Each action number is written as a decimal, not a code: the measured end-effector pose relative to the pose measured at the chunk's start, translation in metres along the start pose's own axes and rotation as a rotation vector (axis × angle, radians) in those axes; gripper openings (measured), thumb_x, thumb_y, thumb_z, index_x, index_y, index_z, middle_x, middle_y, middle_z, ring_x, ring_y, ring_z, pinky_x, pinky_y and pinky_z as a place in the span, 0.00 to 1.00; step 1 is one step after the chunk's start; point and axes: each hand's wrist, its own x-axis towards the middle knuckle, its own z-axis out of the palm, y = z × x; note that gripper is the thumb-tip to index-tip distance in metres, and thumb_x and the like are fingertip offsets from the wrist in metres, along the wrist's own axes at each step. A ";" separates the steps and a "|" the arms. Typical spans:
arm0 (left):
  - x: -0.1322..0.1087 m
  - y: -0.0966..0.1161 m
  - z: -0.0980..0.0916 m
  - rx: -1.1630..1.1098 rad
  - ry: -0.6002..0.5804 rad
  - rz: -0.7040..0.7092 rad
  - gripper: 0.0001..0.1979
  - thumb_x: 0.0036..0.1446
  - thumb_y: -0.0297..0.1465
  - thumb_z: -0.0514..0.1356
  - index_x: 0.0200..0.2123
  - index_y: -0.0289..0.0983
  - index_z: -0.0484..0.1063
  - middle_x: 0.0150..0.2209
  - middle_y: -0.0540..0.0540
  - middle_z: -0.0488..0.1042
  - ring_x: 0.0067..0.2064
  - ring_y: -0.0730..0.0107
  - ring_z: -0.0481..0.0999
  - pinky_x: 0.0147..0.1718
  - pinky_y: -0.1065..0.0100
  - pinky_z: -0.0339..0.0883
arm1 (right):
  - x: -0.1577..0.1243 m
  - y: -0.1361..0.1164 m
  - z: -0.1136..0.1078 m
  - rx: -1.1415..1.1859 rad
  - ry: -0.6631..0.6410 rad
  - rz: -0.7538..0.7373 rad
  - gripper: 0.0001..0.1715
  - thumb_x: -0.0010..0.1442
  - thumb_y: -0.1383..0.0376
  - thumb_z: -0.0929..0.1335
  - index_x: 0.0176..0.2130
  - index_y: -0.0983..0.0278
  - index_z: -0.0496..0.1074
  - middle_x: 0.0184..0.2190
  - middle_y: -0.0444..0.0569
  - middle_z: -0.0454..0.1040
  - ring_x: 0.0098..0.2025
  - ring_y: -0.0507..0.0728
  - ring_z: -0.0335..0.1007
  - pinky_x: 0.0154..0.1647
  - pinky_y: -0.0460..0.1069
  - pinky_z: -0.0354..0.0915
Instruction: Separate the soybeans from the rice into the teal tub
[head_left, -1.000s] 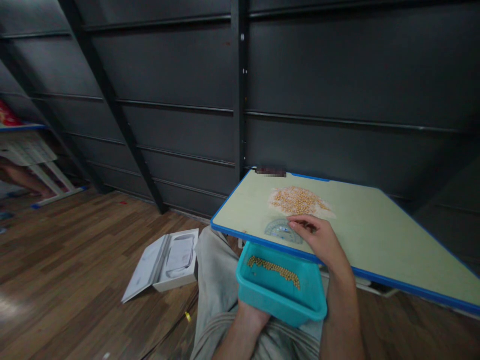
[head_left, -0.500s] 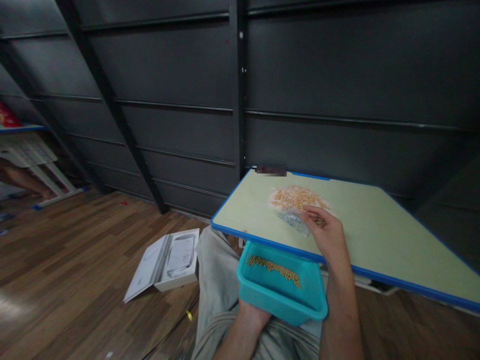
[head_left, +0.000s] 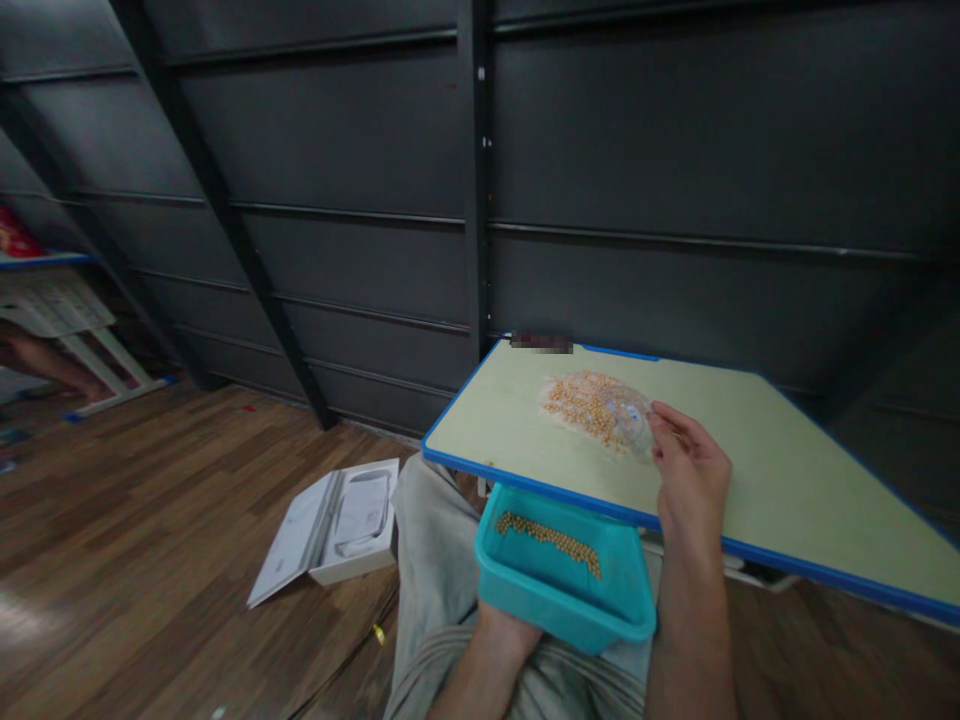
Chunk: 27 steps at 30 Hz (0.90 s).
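Under the near side of a turquoise plastic basin (head_left: 566, 605) my left hand (head_left: 506, 628) supports it, its fingers hidden beneath. A band of yellowish-brown beans (head_left: 551, 540), like soybeans, lies across the basin's floor. Above the tabletop (head_left: 757, 470), my right hand (head_left: 686, 455) pinches the edge of a crumpled-looking clear plastic piece (head_left: 628, 418) with a blue mark; whether it is a bag or a cup I cannot tell. The plastic lies over the right part of a spread pile of yellow beans mixed with fine whitish bits (head_left: 585, 400).
The pale table has a blue edge (head_left: 540, 490) just above the basin's far rim. A dark, blurred-out object (head_left: 541, 343) sits at its back edge. An open white box (head_left: 364, 515) stands on the wooden floor to the left. A dark panelled wall (head_left: 675, 130) rises behind.
My right hand has moved to the right, drawing the clear plastic from the pile's front edge over its right part. My left hand and the basin have stayed nearly still.
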 end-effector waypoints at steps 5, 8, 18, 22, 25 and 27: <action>-0.001 0.001 0.002 0.013 0.012 -0.011 0.33 0.67 0.48 0.41 0.40 0.39 0.84 0.47 0.39 0.83 0.63 0.52 0.71 0.68 0.45 0.50 | 0.000 0.006 0.000 -0.088 -0.067 -0.053 0.21 0.55 0.55 0.74 0.45 0.65 0.81 0.42 0.56 0.82 0.35 0.59 0.75 0.35 0.52 0.69; 0.000 0.002 -0.001 0.003 -0.015 -0.015 0.31 0.66 0.48 0.44 0.42 0.39 0.84 0.47 0.40 0.83 0.64 0.52 0.71 0.69 0.45 0.49 | 0.001 0.009 -0.001 -0.112 -0.074 -0.095 0.19 0.57 0.55 0.74 0.44 0.64 0.81 0.41 0.56 0.82 0.37 0.60 0.76 0.38 0.53 0.70; 0.003 0.000 -0.005 0.056 -0.152 -0.006 0.28 0.66 0.48 0.45 0.47 0.44 0.82 0.51 0.45 0.81 0.65 0.53 0.69 0.69 0.45 0.48 | 0.004 0.009 0.000 -0.250 -0.085 -0.144 0.17 0.56 0.57 0.72 0.41 0.65 0.81 0.41 0.57 0.83 0.40 0.62 0.77 0.39 0.53 0.70; 0.006 0.000 -0.010 0.052 -0.175 0.000 0.28 0.65 0.49 0.47 0.47 0.42 0.82 0.52 0.44 0.81 0.66 0.52 0.68 0.69 0.45 0.47 | 0.002 0.006 0.000 -0.280 -0.090 -0.147 0.17 0.57 0.56 0.71 0.41 0.66 0.81 0.41 0.58 0.83 0.38 0.61 0.77 0.38 0.53 0.69; 0.009 0.001 -0.017 0.033 -0.230 -0.002 0.28 0.64 0.50 0.49 0.50 0.41 0.80 0.57 0.45 0.77 0.67 0.52 0.66 0.70 0.46 0.47 | 0.002 0.005 0.000 -0.313 -0.112 -0.147 0.16 0.57 0.56 0.71 0.40 0.65 0.81 0.41 0.57 0.83 0.37 0.61 0.76 0.38 0.53 0.69; 0.010 0.001 -0.019 0.042 -0.255 -0.015 0.28 0.63 0.51 0.50 0.52 0.41 0.79 0.58 0.45 0.77 0.68 0.52 0.65 0.70 0.47 0.47 | 0.002 0.005 0.000 -0.321 -0.139 -0.151 0.16 0.57 0.56 0.71 0.40 0.64 0.81 0.41 0.56 0.83 0.38 0.61 0.76 0.38 0.53 0.68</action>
